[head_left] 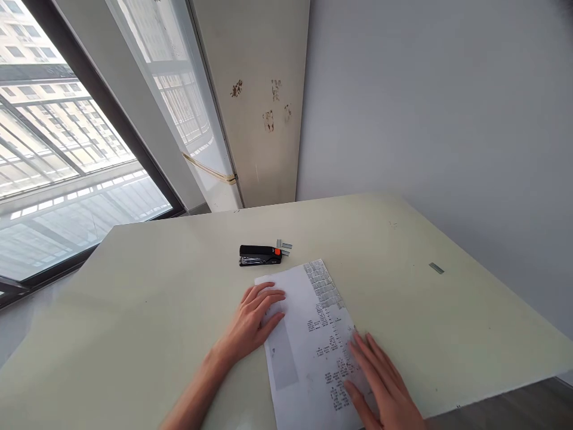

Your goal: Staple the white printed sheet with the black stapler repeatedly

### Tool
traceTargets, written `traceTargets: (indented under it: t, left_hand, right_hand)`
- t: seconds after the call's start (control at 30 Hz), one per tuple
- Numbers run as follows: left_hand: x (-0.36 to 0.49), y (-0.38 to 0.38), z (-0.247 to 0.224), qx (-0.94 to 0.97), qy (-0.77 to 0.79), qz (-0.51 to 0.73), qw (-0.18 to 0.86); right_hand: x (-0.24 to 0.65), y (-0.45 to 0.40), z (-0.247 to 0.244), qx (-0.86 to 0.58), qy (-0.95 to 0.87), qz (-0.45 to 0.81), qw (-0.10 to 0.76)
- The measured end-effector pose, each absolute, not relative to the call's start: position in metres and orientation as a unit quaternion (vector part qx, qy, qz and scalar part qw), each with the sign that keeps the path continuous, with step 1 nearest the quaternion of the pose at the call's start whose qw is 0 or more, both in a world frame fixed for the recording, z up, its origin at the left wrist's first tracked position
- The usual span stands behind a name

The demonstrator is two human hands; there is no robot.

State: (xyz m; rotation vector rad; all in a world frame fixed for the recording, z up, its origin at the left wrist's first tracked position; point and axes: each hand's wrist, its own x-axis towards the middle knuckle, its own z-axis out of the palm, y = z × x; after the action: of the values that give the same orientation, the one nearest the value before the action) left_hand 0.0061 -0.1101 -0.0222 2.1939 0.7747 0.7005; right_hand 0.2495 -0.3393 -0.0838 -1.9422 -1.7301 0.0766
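Steadying printed paper (pixel 298 316).
Left hand (pixel 250 316), right hand (pixel 385 388): fingers extended, unclenched; next move likely requires even pressure.

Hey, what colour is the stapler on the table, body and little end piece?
The stapler is black with an orange-red end piece, seen in the head view.

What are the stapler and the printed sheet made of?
The stapler seems mostly black plastic, smooth and moulded-looking; its silvery lower part gleams, so probably metal. The printed sheet looks like matte white paper: thin, flat, with dark printing.
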Motion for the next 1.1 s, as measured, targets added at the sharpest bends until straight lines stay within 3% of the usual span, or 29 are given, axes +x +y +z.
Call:
traceTargets:
  t: [0.23,0.5,0.8,1.1]
  left_hand:
    - [-0.002,-0.103,-0.026,0.814,0.376,0.321,0.306]
    - [-0.016,-0.092,-0.014,0.811,0.419,0.296,0.282]
    - [-0.019,-0.087,-0.018,0.783,0.431,0.327,0.306]
    - [-0.027,-0.081,-0.020,0.796,0.430,0.314,0.288]
  right_hand:
    - [0.220,-0.330,-0.099,-0.607,-0.755,-0.025,0.246]
    - [0.190,-0.321,-0.104,-0.536,-0.757,0.015,0.373]
    - [0.256,-0.320,-0.040,-0.711,-0.527,0.210,0.415]
    - [0.291,-0.302,-0.047,-0.750,-0.413,0.261,0.447]
